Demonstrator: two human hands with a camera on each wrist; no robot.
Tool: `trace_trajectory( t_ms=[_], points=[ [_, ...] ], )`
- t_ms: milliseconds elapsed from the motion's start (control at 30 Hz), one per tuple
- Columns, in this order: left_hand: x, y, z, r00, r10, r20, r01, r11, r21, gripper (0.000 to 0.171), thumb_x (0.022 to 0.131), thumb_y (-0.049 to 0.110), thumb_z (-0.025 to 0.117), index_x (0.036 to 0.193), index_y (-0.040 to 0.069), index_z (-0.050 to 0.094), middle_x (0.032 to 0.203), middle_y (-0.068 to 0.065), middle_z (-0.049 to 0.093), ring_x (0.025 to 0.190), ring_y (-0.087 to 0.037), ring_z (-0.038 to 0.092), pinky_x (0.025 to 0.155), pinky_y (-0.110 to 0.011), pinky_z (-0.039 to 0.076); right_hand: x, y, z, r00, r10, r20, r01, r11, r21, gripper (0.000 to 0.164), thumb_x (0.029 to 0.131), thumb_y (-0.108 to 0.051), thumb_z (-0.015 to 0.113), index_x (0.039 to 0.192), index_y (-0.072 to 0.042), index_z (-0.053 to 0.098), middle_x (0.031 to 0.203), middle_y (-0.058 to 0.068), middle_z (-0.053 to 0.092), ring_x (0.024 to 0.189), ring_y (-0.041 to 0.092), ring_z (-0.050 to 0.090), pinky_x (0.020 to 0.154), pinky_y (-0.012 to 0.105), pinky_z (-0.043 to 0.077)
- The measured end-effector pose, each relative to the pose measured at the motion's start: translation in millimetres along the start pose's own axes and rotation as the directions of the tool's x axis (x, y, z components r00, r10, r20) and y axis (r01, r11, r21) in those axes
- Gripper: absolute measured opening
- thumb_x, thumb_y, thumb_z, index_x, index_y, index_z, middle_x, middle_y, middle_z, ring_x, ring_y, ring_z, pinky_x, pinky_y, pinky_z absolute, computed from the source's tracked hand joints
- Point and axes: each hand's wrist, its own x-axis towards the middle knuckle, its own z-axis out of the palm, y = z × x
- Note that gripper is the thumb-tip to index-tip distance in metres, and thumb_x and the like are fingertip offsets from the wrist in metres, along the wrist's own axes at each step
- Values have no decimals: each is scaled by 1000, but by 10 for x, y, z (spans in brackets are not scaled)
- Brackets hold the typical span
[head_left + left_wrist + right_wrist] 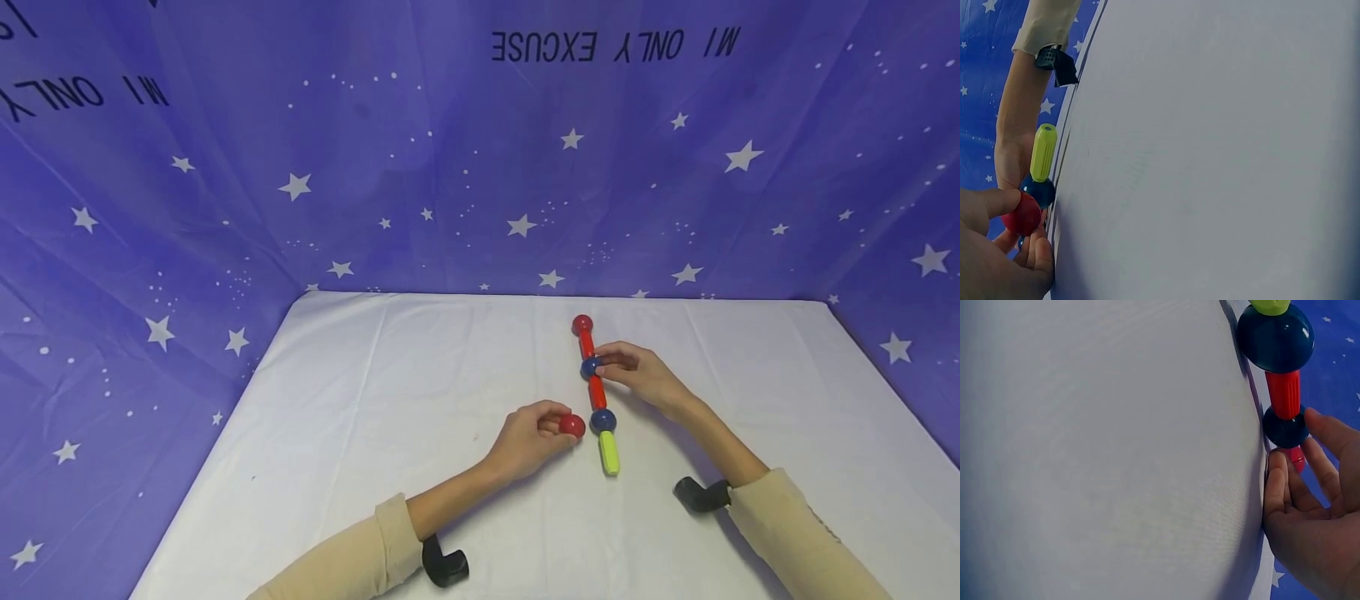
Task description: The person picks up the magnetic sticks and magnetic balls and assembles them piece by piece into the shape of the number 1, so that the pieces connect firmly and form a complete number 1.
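Observation:
A row of balls and rods lies on the white table [360,467]. From its far end run a red ball [582,323], a red rod [587,344], a blue ball [588,367], a second red rod [597,393], a second blue ball [603,422] and a yellow-green rod [610,453]. My right hand [647,379] pinches the farther blue ball [1285,430] between thumb and fingers. Left of the nearer blue ball, my left hand [527,442] grips a loose red ball [1022,215]. In the head view a small gap separates that red ball from the row.
Purple cloth [450,167] with white stars stands behind the table and along its sides. Black wrist mounts [444,565] stick out at both beige sleeves [352,550], close to the tabletop.

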Motion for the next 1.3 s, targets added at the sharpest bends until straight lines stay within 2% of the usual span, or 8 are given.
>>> trace_trajectory(
  t_ms=[200, 367, 533, 700, 900, 1100, 1300],
  points=[
    [-36, -20, 13, 1000, 9, 15, -10, 1000, 6, 33, 87, 7, 76, 119, 0, 66, 98, 1, 70, 84, -4, 66, 78, -18, 54, -42, 22, -4, 1000, 7, 1, -7, 999, 40, 61, 94, -21, 71, 145, -2, 43, 133, 26, 58, 121, 40, 57, 108, 63, 31],
    [-62, -14, 14, 999, 21, 28, -21, 1000, -1, 33, 87, 5, 76, 118, 0, 66, 98, 1, 70, 84, -4, 66, 78, -18, 54, -123, 32, -16, 999, 10, -30, -10, 1000, -3, 63, 94, -25, 73, 145, -4, 43, 135, 26, 55, 123, 43, 54, 105, 65, 34],
    [-80, -13, 14, 999, 20, 32, -20, 1000, -5, 33, 87, 5, 77, 117, 0, 66, 98, 1, 70, 84, -4, 66, 78, -18, 54, -250, -2, -42, 999, 3, -45, -4, 999, -36, 56, 96, -26, 69, 141, -1, 48, 130, 24, 59, 118, 41, 57, 98, 55, 45],
    [-111, -12, 9, 999, 23, 44, -23, 1000, -1, 32, 87, 3, 76, 117, 0, 67, 96, 1, 70, 83, -5, 66, 77, -18, 54, -410, -49, -87, 998, 53, -34, -54, 998, -37, 50, 98, -27, 66, 136, 3, 53, 123, 21, 63, 108, 33, 65, 89, 38, 55],
    [-147, 0, 11, 998, 21, 54, -21, 1000, -11, 31, 86, 2, 76, 115, 1, 67, 93, -1, 71, 81, -6, 66, 76, -18, 54, -571, -82, -89, 987, 157, -17, -158, 983, -90, 52, 97, -36, 66, 132, 1, 57, 117, 16, 69, 102, 26, 67, 84, 36, 55],
    [-191, 21, 26, 998, 11, 68, -9, 999, -36, 32, 85, 3, 78, 115, 2, 67, 93, -2, 70, 82, -6, 66, 76, -18, 54, -719, -88, -33, 981, 195, 18, -194, 980, -47, 45, 96, -30, 67, 124, 5, 61, 109, 13, 71, 96, 25, 68, 79, 31, 57],
    [-229, 55, 63, 995, 18, 103, -13, 999, -50, 32, 85, 3, 77, 115, 1, 66, 93, 0, 70, 83, -4, 66, 76, -18, 54, -843, -77, 23, 976, 212, 56, -213, 977, 13, 40, 96, -24, 66, 119, 8, 62, 106, 14, 70, 97, 25, 66, 78, 34, 58]
  ],
)
